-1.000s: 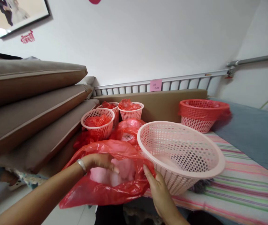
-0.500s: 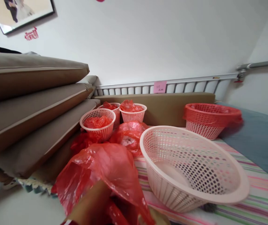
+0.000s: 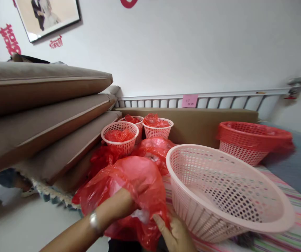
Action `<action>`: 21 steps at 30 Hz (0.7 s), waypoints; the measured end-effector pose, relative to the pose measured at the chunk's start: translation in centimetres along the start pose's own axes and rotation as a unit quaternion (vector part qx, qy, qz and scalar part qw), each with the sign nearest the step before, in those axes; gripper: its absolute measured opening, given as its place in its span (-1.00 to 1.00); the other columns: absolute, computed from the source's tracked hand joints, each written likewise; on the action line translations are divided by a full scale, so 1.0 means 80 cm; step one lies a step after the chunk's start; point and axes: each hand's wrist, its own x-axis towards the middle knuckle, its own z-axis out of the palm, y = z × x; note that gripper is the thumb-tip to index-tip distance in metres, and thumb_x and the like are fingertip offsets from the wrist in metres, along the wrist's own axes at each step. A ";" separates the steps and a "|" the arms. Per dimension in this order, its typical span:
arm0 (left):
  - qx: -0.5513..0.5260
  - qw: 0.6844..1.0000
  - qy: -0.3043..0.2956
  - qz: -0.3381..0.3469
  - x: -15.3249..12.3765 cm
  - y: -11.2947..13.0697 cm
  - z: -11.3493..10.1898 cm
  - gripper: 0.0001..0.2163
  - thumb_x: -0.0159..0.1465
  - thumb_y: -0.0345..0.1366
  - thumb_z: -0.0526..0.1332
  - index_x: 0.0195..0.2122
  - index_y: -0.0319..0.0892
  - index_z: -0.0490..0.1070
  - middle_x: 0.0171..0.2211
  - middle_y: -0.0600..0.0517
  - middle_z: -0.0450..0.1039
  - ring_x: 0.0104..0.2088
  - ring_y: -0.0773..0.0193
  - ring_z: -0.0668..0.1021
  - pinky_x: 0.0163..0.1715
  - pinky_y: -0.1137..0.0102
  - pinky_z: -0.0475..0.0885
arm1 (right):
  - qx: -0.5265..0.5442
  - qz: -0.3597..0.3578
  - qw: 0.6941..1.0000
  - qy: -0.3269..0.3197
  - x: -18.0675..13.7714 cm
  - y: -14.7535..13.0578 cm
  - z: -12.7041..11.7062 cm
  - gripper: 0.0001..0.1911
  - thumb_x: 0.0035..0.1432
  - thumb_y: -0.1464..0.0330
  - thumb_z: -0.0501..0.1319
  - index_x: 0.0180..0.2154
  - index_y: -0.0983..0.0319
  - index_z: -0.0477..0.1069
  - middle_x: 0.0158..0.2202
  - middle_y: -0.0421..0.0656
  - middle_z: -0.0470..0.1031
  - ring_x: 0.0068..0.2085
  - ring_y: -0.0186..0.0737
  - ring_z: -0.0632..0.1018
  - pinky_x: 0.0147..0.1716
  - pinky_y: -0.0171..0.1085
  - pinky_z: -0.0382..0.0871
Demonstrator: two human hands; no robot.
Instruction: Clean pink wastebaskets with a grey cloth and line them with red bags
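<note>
A red plastic bag [image 3: 147,171] bunches up in front of me at the edge of the striped cover. My left hand [image 3: 129,199], with a silver bracelet at the wrist, reaches into the bag's opening; thin red film covers its fingers, so their grip is hidden. Gripping the bag's edge between thumb and fingers is my right hand [image 3: 175,231]. Something whitish shows inside the bag near both hands, too unclear to name. Right beside my right hand stands a large pale pink plastic basket [image 3: 205,210] with holes and nothing in it.
Three small pink baskets [image 3: 108,141] with red bags inside stand at the back. Another red bag [image 3: 155,145] lies before them. At right is a basket lined with red plastic [image 3: 245,140]. Stacked cushions [image 3: 71,108] rise at left; a radiator [image 3: 163,102] runs along the wall.
The view has swung slightly left, so things sit further right. My left forearm now shows reaching into the red bag, and my right hand has come into clear view on its edge.
</note>
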 end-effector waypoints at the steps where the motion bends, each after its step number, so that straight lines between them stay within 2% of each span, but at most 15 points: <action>1: 0.001 1.000 0.002 -0.005 -0.015 -0.011 -0.012 -0.77 0.21 -0.19 0.25 -0.14 -0.11 0.48 -0.15 0.00 0.53 -0.18 0.15 0.56 -0.13 0.22 0.47 | -0.006 -0.005 1.000 0.016 0.001 -0.004 -0.004 -0.61 0.19 0.06 0.09 -0.23 0.16 0.55 -0.14 -0.01 0.53 -0.07 0.04 0.50 -0.03 -0.12 0.36; 2: 0.002 0.999 0.025 -0.022 -0.035 -0.025 -0.025 -0.77 0.19 -0.18 0.25 -0.14 -0.10 0.48 -0.18 0.00 0.55 -0.19 0.14 0.57 -0.13 0.23 0.47 | -0.016 -0.009 0.999 0.042 0.001 -0.007 -0.007 -0.63 0.17 0.07 0.12 -0.21 0.15 0.55 -0.08 -0.01 0.51 -0.02 0.06 0.48 0.02 -0.08 0.33; 4: -0.001 0.983 0.153 -0.101 -0.080 -0.062 -0.048 -0.67 0.16 -0.13 0.25 -0.06 -0.09 0.43 -0.12 -0.06 0.54 -0.15 0.09 0.57 -0.10 0.21 0.46 | -0.042 -0.024 0.994 0.093 0.002 -0.010 -0.011 -0.64 0.11 0.09 0.19 -0.14 0.14 0.53 0.06 -0.02 0.43 0.09 0.12 0.40 0.13 0.00 0.22; 5: -0.010 0.958 0.234 -0.163 -0.103 -0.082 -0.056 -0.60 0.16 -0.08 0.23 0.00 -0.09 0.38 -0.03 -0.10 0.49 -0.08 0.07 0.55 -0.06 0.18 0.45 | -0.051 -0.036 0.992 0.113 0.003 -0.011 -0.013 -0.61 0.08 0.10 0.23 -0.09 0.13 0.51 0.13 -0.04 0.36 0.15 0.13 0.34 0.18 0.04 0.14; 6: -0.023 0.919 0.322 -0.226 -0.122 -0.102 -0.058 -0.43 0.08 -0.02 0.28 0.08 -0.13 0.29 0.07 -0.18 0.40 -0.01 -0.01 0.52 -0.09 0.16 0.46 | -0.056 -0.049 0.989 0.126 0.004 -0.013 -0.014 -0.57 0.07 0.12 0.25 -0.03 0.12 0.47 0.19 -0.07 0.29 0.20 0.13 0.28 0.22 0.06 0.06; 7: -0.060 0.878 0.369 -0.298 -0.138 -0.119 -0.056 -0.25 -0.01 0.03 0.32 0.17 -0.18 0.17 0.15 -0.28 0.30 0.01 -0.10 0.49 -0.19 0.15 0.50 | -0.058 -0.063 0.988 0.131 0.005 -0.014 -0.014 -0.52 0.07 0.14 0.26 0.04 0.12 0.42 0.24 -0.10 0.21 0.24 0.12 0.22 0.25 0.07 -0.01; 8: -0.120 0.845 0.372 -0.364 -0.149 -0.133 -0.050 -0.17 0.00 0.08 0.29 0.23 -0.17 0.05 0.19 -0.31 0.24 0.01 -0.13 0.50 -0.29 0.15 0.52 | -0.057 -0.074 0.987 0.128 0.007 -0.016 -0.014 -0.47 0.08 0.16 0.26 0.09 0.12 0.36 0.28 -0.12 0.15 0.26 0.10 0.18 0.27 0.08 -0.06; 9: -0.196 0.820 0.346 -0.413 -0.155 -0.143 -0.042 -0.19 0.04 0.14 0.23 0.24 -0.13 0.04 0.15 -0.28 0.29 -0.03 -0.11 0.53 -0.35 0.18 0.52 | -0.055 -0.081 0.988 0.121 0.008 -0.018 -0.014 -0.42 0.09 0.17 0.25 0.15 0.12 0.30 0.29 -0.13 0.11 0.28 0.08 0.14 0.28 0.08 -0.09; 10: -0.273 0.810 0.302 -0.421 -0.156 -0.148 -0.033 -0.25 0.06 0.16 0.21 0.21 -0.10 0.10 0.10 -0.23 0.36 -0.07 -0.07 0.56 -0.34 0.20 0.52 | -0.051 -0.082 0.989 0.112 0.010 -0.020 -0.013 -0.38 0.10 0.18 0.24 0.19 0.12 0.23 0.31 -0.13 0.09 0.29 0.06 0.12 0.28 0.08 -0.10; 12: -0.358 0.818 0.239 -0.382 -0.146 -0.145 -0.021 -0.40 0.10 0.11 0.21 0.08 -0.12 0.28 -0.07 -0.14 0.51 -0.17 0.02 0.60 -0.30 0.24 0.50 | -0.044 -0.077 0.992 0.086 0.011 -0.024 -0.012 -0.31 0.12 0.19 0.23 0.25 0.11 0.11 0.32 -0.13 0.05 0.31 0.02 0.09 0.28 0.07 -0.12; 13: -0.354 0.839 0.233 -0.340 -0.135 -0.138 -0.020 -0.49 0.09 0.06 0.25 -0.02 -0.14 0.37 -0.15 -0.09 0.55 -0.21 0.06 0.60 -0.27 0.26 0.49 | -0.041 -0.074 0.994 0.072 0.012 -0.026 -0.012 -0.29 0.13 0.19 0.22 0.27 0.11 0.06 0.33 -0.12 0.03 0.31 0.00 0.07 0.28 0.07 -0.12; 15: -0.261 0.898 0.267 -0.234 -0.107 -0.115 -0.028 -0.67 0.08 -0.05 0.30 -0.22 -0.16 0.47 -0.30 -0.02 0.56 -0.26 0.11 0.58 -0.24 0.30 0.46 | -0.040 -0.075 0.996 0.041 0.013 -0.034 -0.011 -0.33 0.13 0.21 0.22 0.25 0.11 0.11 0.34 -0.13 -0.01 0.32 -0.02 0.03 0.28 0.07 -0.16; 17: -0.121 0.945 0.280 -0.115 -0.073 -0.084 -0.039 -0.82 0.08 -0.14 0.30 -0.41 -0.15 0.51 -0.41 0.01 0.52 -0.30 0.14 0.55 -0.22 0.31 0.43 | -0.044 -0.085 0.995 0.011 0.015 -0.044 -0.007 -0.47 0.13 0.22 0.23 0.15 0.10 0.29 0.34 -0.15 -0.04 0.33 0.00 0.01 0.28 0.07 -0.20; 19: -0.035 0.974 0.224 -0.009 -0.041 -0.052 -0.041 -0.86 0.19 -0.25 0.20 -0.42 -0.13 0.52 -0.43 0.02 0.47 -0.34 0.21 0.52 -0.26 0.35 0.40 | -0.044 -0.096 0.994 -0.017 0.023 -0.054 0.004 -0.59 0.12 0.23 0.24 0.03 0.11 0.43 0.34 -0.16 -0.04 0.33 0.03 0.02 0.28 0.07 -0.20; 21: -0.037 0.988 0.138 0.050 -0.014 -0.021 -0.030 -0.84 0.20 -0.38 0.15 -0.46 -0.16 0.50 -0.46 0.02 0.47 -0.39 0.25 0.52 -0.33 0.39 0.39 | -0.017 -0.102 0.994 -0.035 0.035 -0.059 0.021 -0.55 0.08 0.26 0.27 0.04 0.13 0.41 0.33 -0.13 0.02 0.30 0.02 0.09 0.28 0.03 -0.12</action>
